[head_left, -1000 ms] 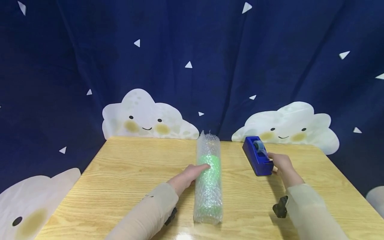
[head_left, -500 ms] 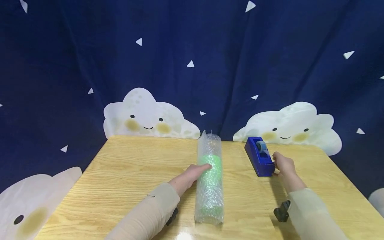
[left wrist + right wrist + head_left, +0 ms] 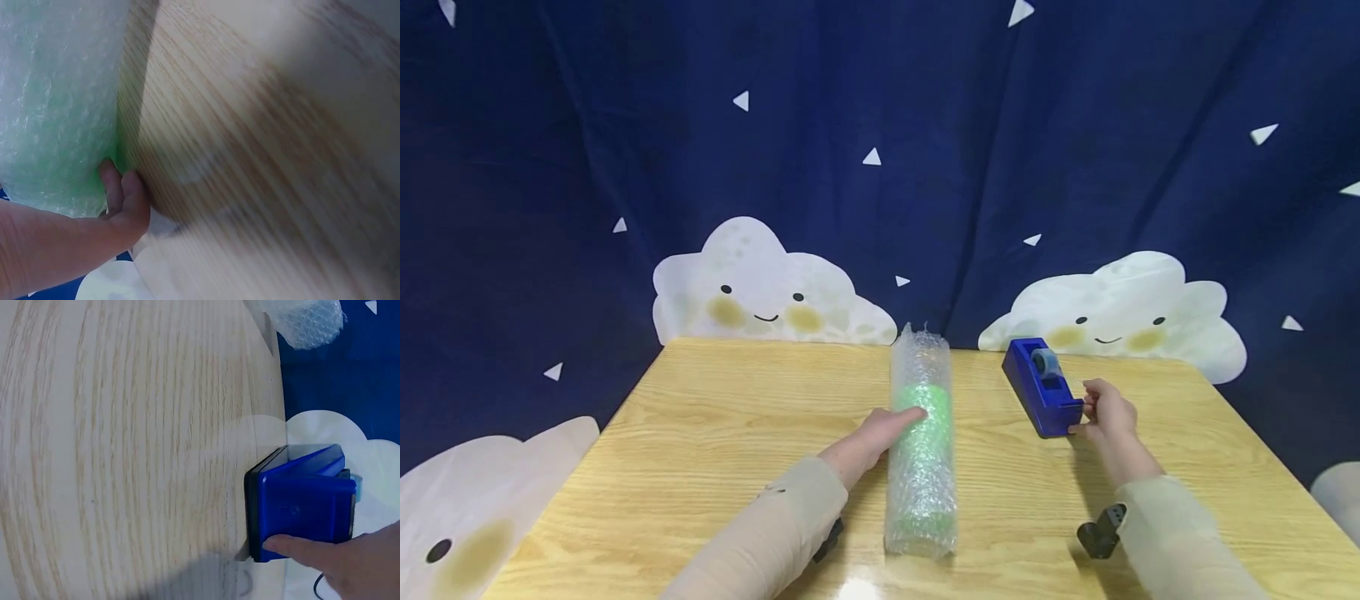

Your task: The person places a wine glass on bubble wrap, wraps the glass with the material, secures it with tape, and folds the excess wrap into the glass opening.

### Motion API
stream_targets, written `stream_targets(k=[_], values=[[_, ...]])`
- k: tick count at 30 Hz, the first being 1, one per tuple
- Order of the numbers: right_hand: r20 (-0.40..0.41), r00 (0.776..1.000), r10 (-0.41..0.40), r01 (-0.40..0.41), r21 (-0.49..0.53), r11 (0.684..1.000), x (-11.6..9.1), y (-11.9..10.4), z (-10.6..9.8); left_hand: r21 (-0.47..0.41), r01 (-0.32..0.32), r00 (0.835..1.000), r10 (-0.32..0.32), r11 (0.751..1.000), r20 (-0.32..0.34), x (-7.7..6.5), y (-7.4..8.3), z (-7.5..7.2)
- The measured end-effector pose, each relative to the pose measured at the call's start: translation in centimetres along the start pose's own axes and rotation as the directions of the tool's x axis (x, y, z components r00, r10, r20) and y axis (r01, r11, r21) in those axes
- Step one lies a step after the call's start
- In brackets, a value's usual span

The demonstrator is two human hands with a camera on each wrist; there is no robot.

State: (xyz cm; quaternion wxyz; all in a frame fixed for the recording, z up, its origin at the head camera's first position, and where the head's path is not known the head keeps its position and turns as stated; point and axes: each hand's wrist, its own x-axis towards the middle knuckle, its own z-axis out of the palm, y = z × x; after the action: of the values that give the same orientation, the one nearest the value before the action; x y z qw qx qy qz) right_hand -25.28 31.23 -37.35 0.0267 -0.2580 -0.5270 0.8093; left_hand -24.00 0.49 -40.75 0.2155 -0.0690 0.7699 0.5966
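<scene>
one left hand (image 3: 872, 435) holds bubble wrap (image 3: 923, 467) — right hand (image 3: 1112, 417) touches tape dispenser (image 3: 1042, 400), grip unclear.

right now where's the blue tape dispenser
In the head view, the dispenser stands right of centre, between the bubble-wrapped roll and the right hand.

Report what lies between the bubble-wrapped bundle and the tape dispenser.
Bare tabletop lies between the bubble-wrapped bundle and the tape dispenser in the head view.

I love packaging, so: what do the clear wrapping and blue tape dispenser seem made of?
The wrapping looks like shiny plastic bubble wrap, given its bumpy glints. The tape dispenser seems glossy plastic, being smooth and evenly blue; perhaps painted metal.
</scene>
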Motion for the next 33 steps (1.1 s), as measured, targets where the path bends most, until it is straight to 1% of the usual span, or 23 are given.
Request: stream_targets(k=[2,4,6,7,10,11,13,15,16,18,20,22,25,30,33], values=[[0.023,1.000,0.010,-0.011,0.052,0.999,-0.1,-0.1,-0.2,-0.003,0.000,1.000,0.000,1.000,-0.002,-0.1,0.0,0.0],[0.043,0.999,0.028,-0.030,0.043,0.999,-0.1,-0.1,-0.5,-0.005,0.001,1.000,-0.001,1.000,-0.005,-0.2,0.0,0.1],[0.035,0.999,0.030,-0.028,-0.049,0.998,0.3,0.1,-1.0,-0.003,-0.001,1.000,0.001,1.000,-0.010,-0.2,0.0,0.2],[0.025,0.999,0.023,-0.020,-0.115,0.993,0.5,0.2,-1.2,-0.001,0.000,1.000,0.000,1.000,-0.012,-0.3,-0.1,0.2],[0.004,1.000,0.007,-0.006,-0.282,0.959,1.8,0.5,-2.3,0.004,-0.002,1.000,0.002,1.000,-0.014,-0.3,-0.1,0.3],[-0.012,1.000,-0.005,0.001,-0.319,0.948,2.3,0.7,-2.7,0.005,-0.004,1.000,0.004,1.000,-0.014,-0.3,-0.1,0.3],[-0.023,1.000,-0.022,0.012,-0.360,0.933,2.9,0.9,-3.1,0.007,-0.008,1.000,0.008,1.000,-0.014,-0.2,0.0,0.3],[0.023,1.000,-0.002,0.011,-0.371,0.928,2.9,0.9,-3.3,0.007,-0.012,1.000,0.012,1.000,-0.012,-0.2,0.0,0.3],[0.030,1.000,0.010,0.002,-0.378,0.926,2.6,0.8,-3.2,0.008,-0.015,1.000,0.015,1.000,-0.011,-0.2,0.0,0.3],[0.076,0.996,0.048,-0.015,-0.391,0.920,1.5,0.7,-2.9,0.006,-0.019,1.000,0.019,1.000,-0.008,-0.2,0.0,0.2],[0.133,0.986,0.101,-0.041,-0.395,0.918,0.4,0.6,-2.5,0.005,-0.022,1.000,0.022,1.000,-0.007,-0.2,0.0,0.1],[0.141,0.981,0.134,-0.071,-0.382,0.921,-0.3,0.6,-2.2,0.003,-0.023,1.000,0.023,1.000,-0.007,-0.2,0.0,0.1],[0.148,0.977,0.155,-0.094,-0.352,0.931,-0.7,0.7,-1.9,0.001,-0.021,1.000,0.021,1.000,-0.005,-0.1,0.0,0.1],[0.121,0.983,0.137,-0.089,-0.342,0.936,-0.4,1.0,-1.8,0.005,-0.028,1.000,0.028,1.000,-0.011,-0.2,0.0,0.2],[0.128,0.985,0.119,-0.067,-0.350,0.934,-0.2,1.1,-2.1,0.006,-0.027,1.000,0.027,1.000,-0.007,-0.3,0.1,0.2]])
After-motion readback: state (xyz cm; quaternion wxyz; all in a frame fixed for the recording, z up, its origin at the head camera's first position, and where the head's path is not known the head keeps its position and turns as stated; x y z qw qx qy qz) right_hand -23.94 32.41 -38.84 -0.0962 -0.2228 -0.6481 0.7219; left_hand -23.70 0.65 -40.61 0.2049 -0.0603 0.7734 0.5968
